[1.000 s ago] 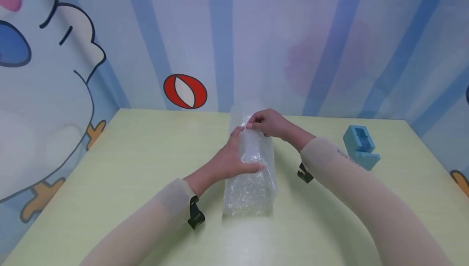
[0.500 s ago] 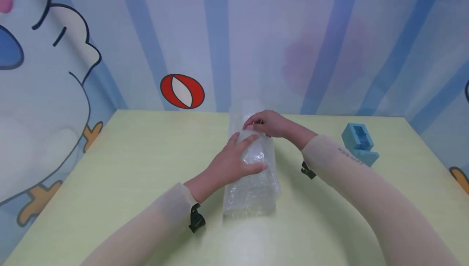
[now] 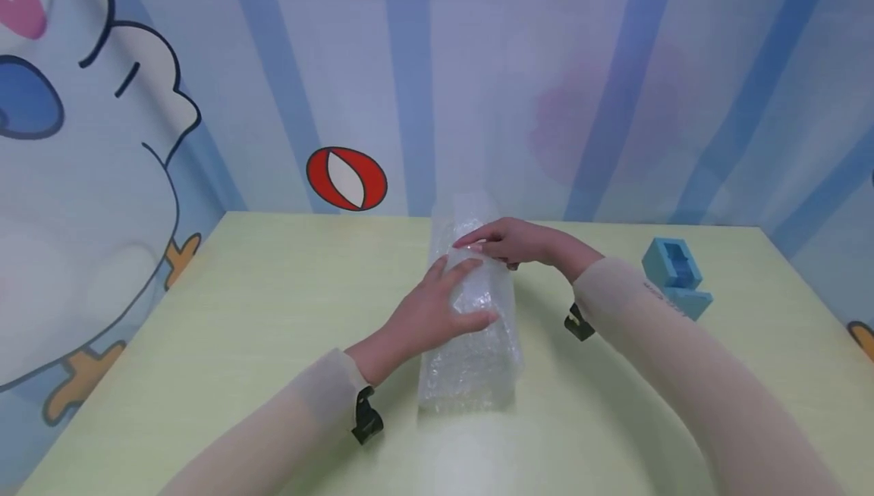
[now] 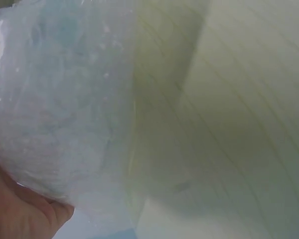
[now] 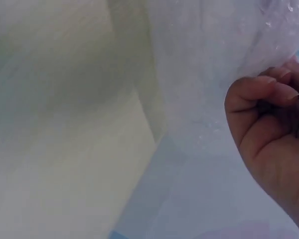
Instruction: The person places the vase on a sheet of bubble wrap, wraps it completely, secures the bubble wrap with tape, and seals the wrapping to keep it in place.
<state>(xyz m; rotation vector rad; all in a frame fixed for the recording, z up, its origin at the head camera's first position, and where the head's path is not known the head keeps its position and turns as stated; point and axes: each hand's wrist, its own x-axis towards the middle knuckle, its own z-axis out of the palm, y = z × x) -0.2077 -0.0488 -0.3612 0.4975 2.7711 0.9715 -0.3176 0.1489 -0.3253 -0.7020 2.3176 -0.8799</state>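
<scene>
A long, clear piece of bubble wrap (image 3: 471,375) lies folded on the table, running from the middle to the far edge. My left hand (image 3: 425,315) rests on its left side and top, fingers spread, thumb stretched across to the right. Farther along, my right hand (image 3: 522,242) holds the wrap from the right, thumb and index finger at its surface. In the right wrist view the other fingers (image 5: 269,89) curl beside the wrap's edge. A faint bluish tint shows through the wrap (image 4: 65,64) in the left wrist view.
To the right, partly behind the right sleeve, stands a light-blue blocky object (image 3: 672,265) with a recess and a low foot. The pale yellow table (image 3: 293,284) meets a striped, cartoon-printed wall (image 3: 478,86) at the back. Black camera mounts (image 3: 367,420) sit at both wrists.
The right hand's index finger has straightened out past the thumb along the wrap. One left finger has spread to the right over the wrap. The blue object has not moved.
</scene>
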